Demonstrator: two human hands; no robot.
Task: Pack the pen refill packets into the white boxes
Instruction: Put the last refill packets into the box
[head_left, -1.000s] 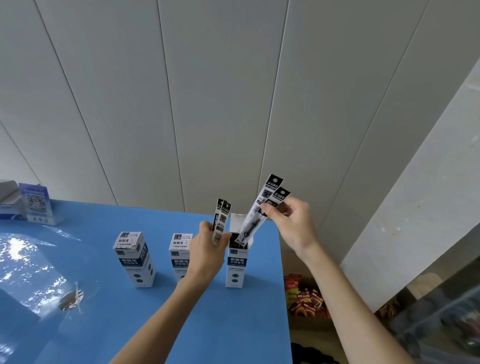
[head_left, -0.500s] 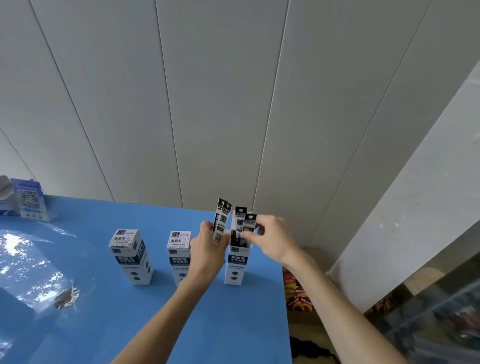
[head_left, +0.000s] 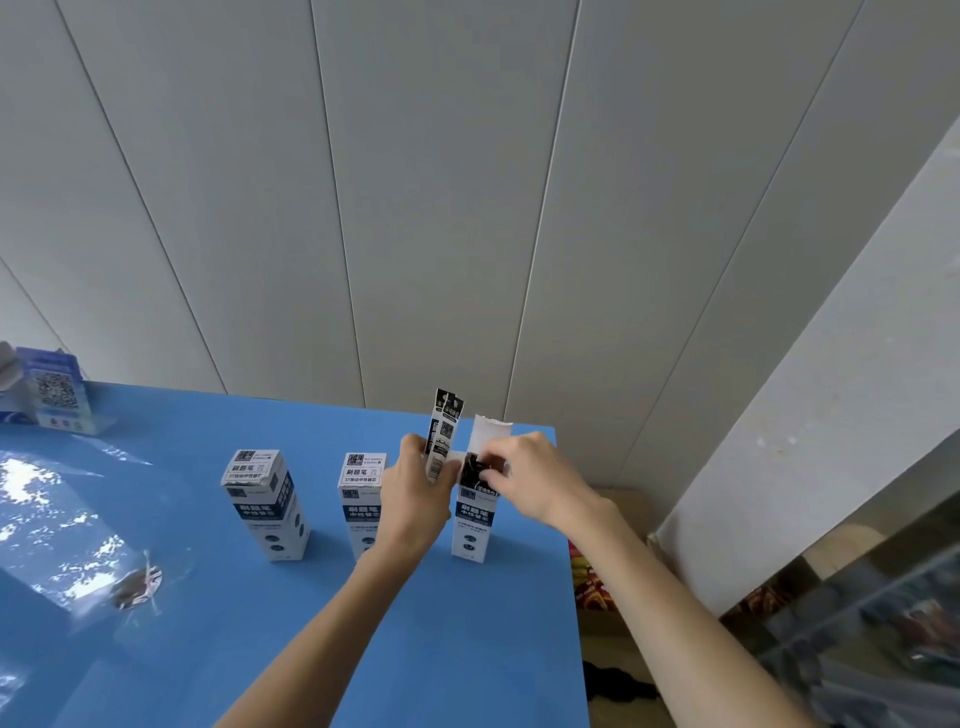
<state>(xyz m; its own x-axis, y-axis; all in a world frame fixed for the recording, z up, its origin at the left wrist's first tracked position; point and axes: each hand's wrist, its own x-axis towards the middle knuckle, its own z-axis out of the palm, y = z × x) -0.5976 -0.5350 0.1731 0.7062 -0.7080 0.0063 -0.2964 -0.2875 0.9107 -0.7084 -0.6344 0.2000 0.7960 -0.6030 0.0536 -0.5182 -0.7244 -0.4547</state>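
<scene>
My blue desk sits against grey panelled wall; white ledge right, sunlight glare left.

Three white boxes stand upright in a row on the blue table.

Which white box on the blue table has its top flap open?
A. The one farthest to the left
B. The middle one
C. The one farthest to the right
C: the rightmost box has its flap standing up while the right hand pushes packets in; the others are closed.
</scene>
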